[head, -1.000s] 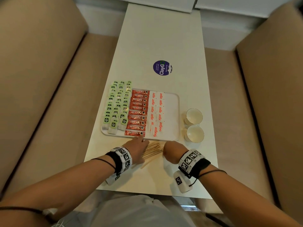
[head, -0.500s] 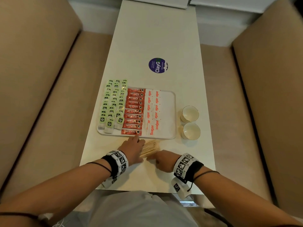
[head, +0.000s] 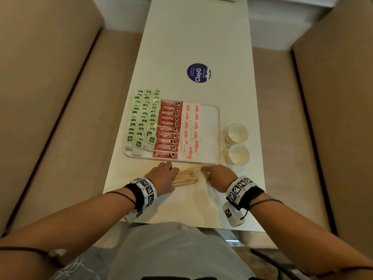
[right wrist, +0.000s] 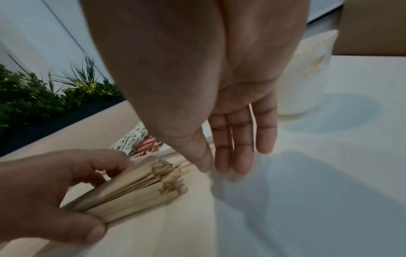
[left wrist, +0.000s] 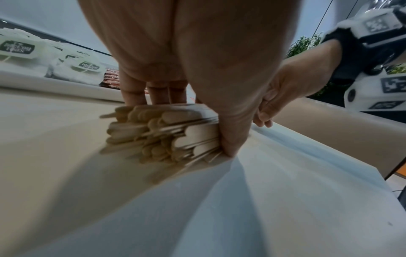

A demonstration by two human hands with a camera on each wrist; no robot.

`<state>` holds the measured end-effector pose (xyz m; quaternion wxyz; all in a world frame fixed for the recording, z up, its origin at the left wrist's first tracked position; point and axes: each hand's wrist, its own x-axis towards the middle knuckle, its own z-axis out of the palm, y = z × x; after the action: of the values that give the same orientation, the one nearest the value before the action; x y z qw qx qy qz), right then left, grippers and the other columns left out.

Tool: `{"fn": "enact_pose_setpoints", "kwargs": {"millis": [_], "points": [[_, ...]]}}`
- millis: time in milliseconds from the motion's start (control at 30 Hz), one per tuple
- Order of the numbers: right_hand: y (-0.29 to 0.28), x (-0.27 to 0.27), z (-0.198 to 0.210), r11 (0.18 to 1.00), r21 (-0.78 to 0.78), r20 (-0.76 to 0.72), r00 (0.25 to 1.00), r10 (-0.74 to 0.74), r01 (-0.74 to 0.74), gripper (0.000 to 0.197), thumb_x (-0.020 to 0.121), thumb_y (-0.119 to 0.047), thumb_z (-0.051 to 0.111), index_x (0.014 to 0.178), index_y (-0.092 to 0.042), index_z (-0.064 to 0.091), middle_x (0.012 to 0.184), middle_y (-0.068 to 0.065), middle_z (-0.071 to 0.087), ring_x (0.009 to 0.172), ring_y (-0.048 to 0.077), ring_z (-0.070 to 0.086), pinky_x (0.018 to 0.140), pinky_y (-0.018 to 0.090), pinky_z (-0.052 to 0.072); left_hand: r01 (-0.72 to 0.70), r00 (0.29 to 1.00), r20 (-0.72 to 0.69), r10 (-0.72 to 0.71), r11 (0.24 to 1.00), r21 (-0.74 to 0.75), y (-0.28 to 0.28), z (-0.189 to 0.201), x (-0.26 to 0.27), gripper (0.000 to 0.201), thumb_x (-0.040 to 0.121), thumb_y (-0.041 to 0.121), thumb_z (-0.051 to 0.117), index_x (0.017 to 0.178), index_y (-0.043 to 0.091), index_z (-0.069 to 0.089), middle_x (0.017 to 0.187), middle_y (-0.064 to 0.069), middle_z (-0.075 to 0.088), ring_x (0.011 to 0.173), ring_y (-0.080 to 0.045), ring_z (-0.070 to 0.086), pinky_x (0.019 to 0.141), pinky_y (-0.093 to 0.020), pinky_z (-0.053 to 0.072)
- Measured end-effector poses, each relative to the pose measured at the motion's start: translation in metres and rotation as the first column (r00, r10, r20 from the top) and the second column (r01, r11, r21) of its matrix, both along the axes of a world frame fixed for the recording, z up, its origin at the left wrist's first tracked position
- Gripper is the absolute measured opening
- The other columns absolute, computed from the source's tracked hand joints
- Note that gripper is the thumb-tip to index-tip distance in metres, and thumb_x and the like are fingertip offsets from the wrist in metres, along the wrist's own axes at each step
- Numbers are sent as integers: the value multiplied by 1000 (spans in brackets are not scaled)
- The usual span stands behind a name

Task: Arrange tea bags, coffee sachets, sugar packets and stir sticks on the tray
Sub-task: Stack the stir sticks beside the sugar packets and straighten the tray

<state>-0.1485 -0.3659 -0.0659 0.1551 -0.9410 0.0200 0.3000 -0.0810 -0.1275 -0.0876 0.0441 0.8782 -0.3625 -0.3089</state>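
A white tray (head: 210, 138) holds rows of green-tagged tea bags (head: 141, 122), red coffee sachets (head: 168, 129) and white sugar packets (head: 191, 128); its right strip is bare. A bundle of wooden stir sticks (head: 186, 175) lies on the table just in front of the tray. My left hand (head: 167, 172) grips the bundle's left end, thumb on the near side and fingers on the far side, as the left wrist view shows on the stir sticks (left wrist: 167, 132). My right hand (head: 214, 174) hovers with straight fingers (right wrist: 230, 156) just right of the stick ends (right wrist: 136, 187), holding nothing.
Two small white cups (head: 237, 133) (head: 238, 154) stand right of the tray. A round purple sticker (head: 198, 72) is on the long white table (head: 191, 37) beyond it. Tan benches (head: 50, 98) flank both sides. The table's near edge is close to my wrists.
My right hand has drawn off the stick ends a little to the right and opened its fingers. My left hand stays on the bundle's left end.
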Motion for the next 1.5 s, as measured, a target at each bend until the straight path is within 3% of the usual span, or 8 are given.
{"fn": "enact_pose_setpoints", "kwargs": {"millis": [167,333,500,633,733,933,1067,1500], "points": [[6,-2,-4,999,18,124,992,-29,27,25,100,-16,45,115,-22,65,98,4,71,75,22,57,65,27,41,33,999,10,-33,999,4,5,0,0,56,88,43,67,135,22,46,122,-5,46,107,-24,47,87,-38,49],[16,-2,-10,996,89,102,995,7,-16,30,104,-25,42,125,-29,64,104,2,73,87,27,68,71,32,53,39,999,18,-39,999,6,4,1,0,54,87,42,66,133,22,47,122,-5,47,107,-25,47,86,-38,49],[6,1,-11,991,52,110,986,-127,122,33,100,-17,43,121,-29,66,106,-1,71,92,26,68,71,30,51,-6,1000,9,6,1000,2,5,1,1,57,83,44,70,130,20,47,120,-3,47,105,-23,48,85,-37,49],[17,-7,-19,999,-11,100,994,-42,43,27,99,-19,43,117,-27,61,93,1,68,80,27,66,65,29,50,-10,1000,9,10,1000,-10,6,0,0,59,83,43,71,131,20,47,121,-3,46,106,-23,48,86,-37,50],[26,-8,-19,1000,25,91,996,2,-5,29,101,-23,42,121,-29,61,95,3,67,82,27,65,72,34,56,-2,1000,20,3,999,-34,8,-1,0,58,82,43,72,131,22,49,121,-3,45,105,-23,48,85,-37,50],[1,-1,-14,1000,-8,130,991,-23,25,23,100,-21,45,94,-21,67,86,0,60,76,23,60,60,27,43,45,996,76,-41,998,-52,10,-2,1,60,82,47,70,134,22,52,135,-4,40,126,-25,37,97,-40,46],[-4,3,-16,993,-54,107,990,-97,103,19,93,-12,56,97,-19,73,93,1,69,84,23,65,70,30,52,77,995,68,-75,997,-30,6,0,-1,60,85,44,68,138,21,49,143,-4,38,131,-26,35,101,-42,44],[4,7,-24,985,61,153,973,-172,164,18,95,-21,59,106,-23,74,102,-3,71,92,19,66,79,31,54,60,995,83,-58,998,-20,13,1,-3,68,81,48,71,138,24,45,141,-3,41,125,-24,40,102,-38,40]]}}
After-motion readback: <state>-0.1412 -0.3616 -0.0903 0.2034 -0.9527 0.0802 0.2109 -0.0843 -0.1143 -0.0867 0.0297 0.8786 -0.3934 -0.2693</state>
